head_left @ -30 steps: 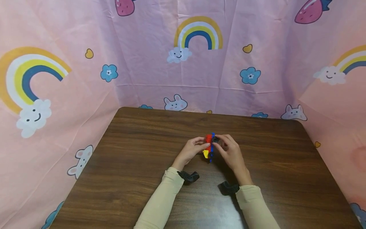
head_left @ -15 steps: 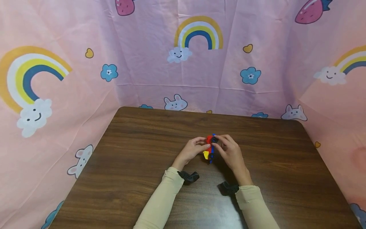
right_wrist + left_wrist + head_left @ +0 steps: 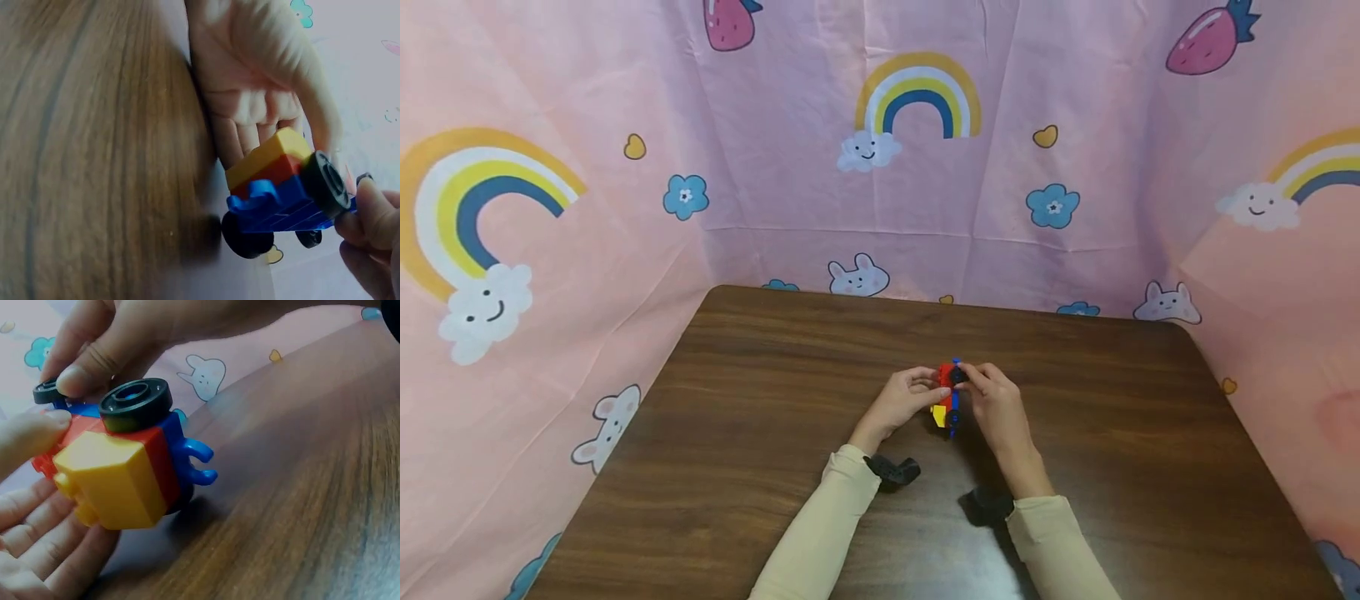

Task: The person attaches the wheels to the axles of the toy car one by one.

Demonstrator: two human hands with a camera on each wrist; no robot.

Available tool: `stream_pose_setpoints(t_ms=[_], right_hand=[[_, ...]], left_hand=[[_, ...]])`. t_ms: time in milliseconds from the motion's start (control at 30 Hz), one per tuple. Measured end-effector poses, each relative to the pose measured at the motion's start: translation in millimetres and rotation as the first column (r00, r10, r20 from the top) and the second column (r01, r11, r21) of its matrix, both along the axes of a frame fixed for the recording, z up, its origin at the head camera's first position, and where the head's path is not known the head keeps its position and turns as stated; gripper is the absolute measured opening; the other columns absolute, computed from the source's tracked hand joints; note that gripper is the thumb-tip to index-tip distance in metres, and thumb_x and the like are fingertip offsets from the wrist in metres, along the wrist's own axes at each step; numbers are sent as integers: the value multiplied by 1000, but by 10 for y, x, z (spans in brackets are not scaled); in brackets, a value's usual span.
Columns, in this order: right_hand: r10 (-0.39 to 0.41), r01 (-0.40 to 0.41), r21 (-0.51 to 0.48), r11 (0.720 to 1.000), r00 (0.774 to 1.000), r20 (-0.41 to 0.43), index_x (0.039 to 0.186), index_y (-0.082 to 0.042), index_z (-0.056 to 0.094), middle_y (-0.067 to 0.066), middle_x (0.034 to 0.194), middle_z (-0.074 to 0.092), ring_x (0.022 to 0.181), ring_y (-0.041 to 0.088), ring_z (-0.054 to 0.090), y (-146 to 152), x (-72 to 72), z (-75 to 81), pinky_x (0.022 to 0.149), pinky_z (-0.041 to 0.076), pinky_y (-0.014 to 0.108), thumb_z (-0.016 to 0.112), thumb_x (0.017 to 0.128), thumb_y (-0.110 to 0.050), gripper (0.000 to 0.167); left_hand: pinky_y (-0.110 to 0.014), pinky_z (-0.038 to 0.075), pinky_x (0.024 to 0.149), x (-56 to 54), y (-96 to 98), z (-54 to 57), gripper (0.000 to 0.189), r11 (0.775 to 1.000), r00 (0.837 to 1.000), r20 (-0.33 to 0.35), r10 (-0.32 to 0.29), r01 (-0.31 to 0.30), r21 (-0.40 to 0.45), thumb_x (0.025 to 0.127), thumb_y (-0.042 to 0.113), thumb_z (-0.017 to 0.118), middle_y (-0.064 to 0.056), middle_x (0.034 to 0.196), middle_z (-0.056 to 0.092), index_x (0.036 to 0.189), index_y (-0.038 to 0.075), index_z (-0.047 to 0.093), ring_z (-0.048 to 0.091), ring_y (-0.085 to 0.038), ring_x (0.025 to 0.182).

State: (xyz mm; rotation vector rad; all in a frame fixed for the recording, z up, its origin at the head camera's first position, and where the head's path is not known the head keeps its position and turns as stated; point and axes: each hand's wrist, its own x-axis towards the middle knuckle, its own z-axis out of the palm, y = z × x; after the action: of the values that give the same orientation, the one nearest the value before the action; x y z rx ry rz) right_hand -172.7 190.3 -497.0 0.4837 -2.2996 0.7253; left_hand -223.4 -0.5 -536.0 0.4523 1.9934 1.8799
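Observation:
My left hand [image 3: 897, 407] grips a toy car [image 3: 947, 392] built of blocks, tipped on its side with its wheels toward the right. In the left wrist view a yellow block [image 3: 103, 478] and red blocks sit on a blue base [image 3: 172, 444]. A blue hook [image 3: 199, 465] juts from the near end, beside a black wheel [image 3: 135, 406]. My left thumb lies on the red block, with the fingers beneath. With thumb and fingers, my right hand [image 3: 1000, 412] pinches the black wheel [image 3: 47, 394] at the far end. Two more wheels show on the underside in the right wrist view.
The car and both hands are over a brown wooden table [image 3: 760, 392]. Pink printed cloth [image 3: 805, 167] hangs behind it and along both sides. Each wrist wears a black camera mount, the left one [image 3: 895, 472] and the right one [image 3: 987, 507].
The thumb and fingers of my right hand have come closer together at the far wheel, and that forearm has shifted slightly left. My left hand keeps its hold; the head view has tilted a little.

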Motion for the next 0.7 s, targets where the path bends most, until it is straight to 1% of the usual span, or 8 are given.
stream_pose_setpoints(t_ms=[100, 167, 300, 433, 500, 600, 700], right_hand=[[-10, 11, 3, 1000, 999, -33, 110, 3, 79, 13, 85, 68, 68, 21, 65, -23, 2, -6, 64, 61, 35, 83, 83, 1, 27], [-7, 7, -1, 1000, 999, -50, 108, 3, 80, 13, 83, 68, 67, 21, 64, -35, -7, -2, 62, 60, 35, 83, 83, 2, 26], [-9, 8, -13, 1000, 999, -45, 109, 4, 79, 13, 83, 68, 67, 21, 63, -59, -1, -6, 62, 60, 35, 82, 84, 3, 25], [-22, 22, -11, 1000, 999, -35, 109, 5, 79, 13, 82, 67, 66, 21, 64, -83, 2, -9, 62, 60, 34, 82, 84, 3, 25], [-28, 28, -6, 1000, 999, -38, 108, 5, 79, 13, 81, 68, 65, 21, 65, -88, 0, -2, 62, 61, 34, 83, 83, 3, 25], [-38, 38, -2, 999, 998, -50, 107, 5, 80, 13, 80, 68, 66, 23, 67, -94, 2, 18, 63, 61, 35, 83, 83, 2, 25], [-48, 48, -5, 999, 997, -61, 108, 3, 80, 13, 80, 69, 66, 24, 67, -101, 17, 57, 63, 61, 35, 84, 83, 1, 25]], left_hand=[[-32, 61, 88, 11, -4, -8, 39, 1000, 1000, -22, 12, -12, 4, 97, 23, 76, -18, 117, 74, 127, 2, 66, 74, -16, 98], [-29, 61, 85, 8, -7, -11, 38, 1000, 999, -32, 19, -19, 14, 96, 22, 77, -17, 114, 73, 126, 1, 66, 73, -14, 94], [-27, 61, 81, 7, -9, -34, 36, 999, 999, -33, 15, -14, 36, 96, 20, 77, -17, 109, 73, 124, 0, 66, 71, -11, 88], [-25, 60, 79, 16, -11, -22, 35, 999, 1000, -26, 10, -9, 42, 95, 18, 78, -16, 106, 74, 122, -1, 66, 71, -10, 86], [-25, 60, 78, 18, -6, -3, 34, 999, 999, -31, 15, -14, 39, 95, 18, 78, -14, 104, 74, 120, -1, 67, 71, -10, 85], [-24, 59, 77, 31, -3, 49, 34, 999, 999, -42, 32, -31, 32, 93, 20, 80, -10, 100, 74, 118, 0, 67, 70, -9, 83], [-24, 59, 77, 43, -1, 106, 35, 999, 998, -53, 40, -38, 31, 93, 20, 81, -9, 98, 73, 117, 1, 67, 70, -10, 83]])
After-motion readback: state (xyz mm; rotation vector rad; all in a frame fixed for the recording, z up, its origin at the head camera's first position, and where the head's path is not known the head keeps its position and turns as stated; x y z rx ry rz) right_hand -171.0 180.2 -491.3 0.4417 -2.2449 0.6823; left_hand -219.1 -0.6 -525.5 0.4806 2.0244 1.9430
